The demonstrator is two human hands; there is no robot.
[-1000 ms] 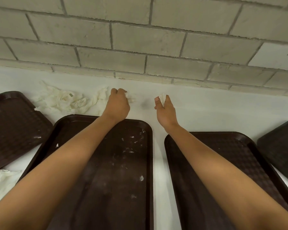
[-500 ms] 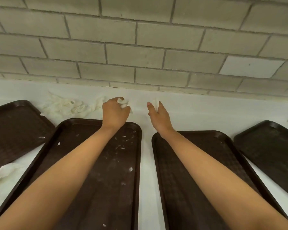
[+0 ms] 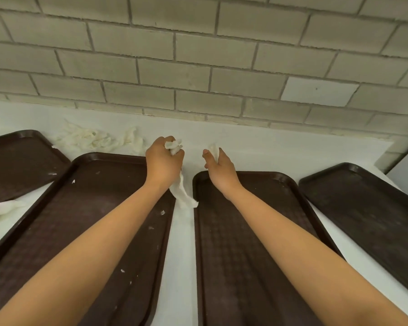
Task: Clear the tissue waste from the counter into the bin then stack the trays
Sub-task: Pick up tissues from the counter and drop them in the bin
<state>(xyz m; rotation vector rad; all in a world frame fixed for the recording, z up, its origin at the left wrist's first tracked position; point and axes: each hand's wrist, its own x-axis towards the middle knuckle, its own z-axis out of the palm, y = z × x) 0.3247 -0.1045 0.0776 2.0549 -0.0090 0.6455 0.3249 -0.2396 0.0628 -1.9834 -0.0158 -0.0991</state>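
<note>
Four dark brown rectangular plastic trays lie side by side on a white counter [image 3: 269, 147] below a grey brick wall [image 3: 198, 67]. The leftmost tray [image 3: 17, 165] sits angled. A crumpled white tissue clump [image 3: 0, 210] lies on the counter just beside its near edge, and a heap of shredded white tissue [image 3: 92, 140] lies behind it near the wall. The second tray [image 3: 80, 220] carries small white flecks. Over its far right corner the left hand [image 3: 164, 161] is curled round a long white tissue strip [image 3: 181, 191], whose tail hangs over the gap between the middle trays. The right hand [image 3: 218, 164], apart from the left, pinches a small white tissue scrap [image 3: 214, 150] above the third tray [image 3: 245, 255]. The fourth tray [image 3: 368, 208] lies angled at far right.
</note>
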